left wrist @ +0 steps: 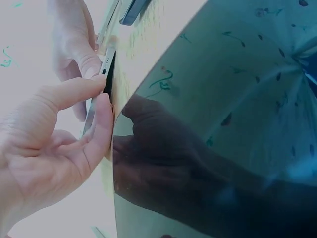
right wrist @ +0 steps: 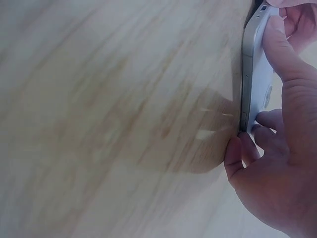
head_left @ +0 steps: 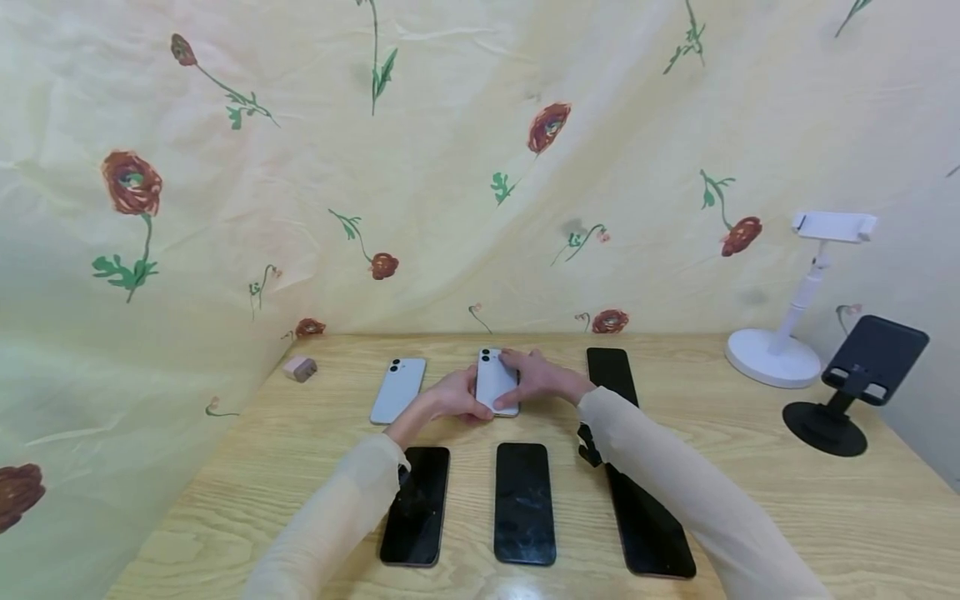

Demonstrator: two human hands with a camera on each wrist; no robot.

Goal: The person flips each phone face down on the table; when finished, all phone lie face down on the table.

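Thin white flat phone (head_left: 496, 382) near the counter's (head_left: 750, 467) far edge, pinched by left hand (head_left: 456, 398) and right hand (head_left: 534, 377): light, stiff, slippery, breakable; best gripped by long side edges.

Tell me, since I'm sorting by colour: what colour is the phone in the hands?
White, back up; the head view shows the phone best.

Makeshift recording or demo corner, not a lived-in room: floral cloth (head_left: 450, 167) hung as a backdrop behind a wooden table (head_left: 750, 467). Several phones (head_left: 524, 502) laid out in rows, two stands (head_left: 795, 325) at the right, small charger (head_left: 301, 368) by the cloth
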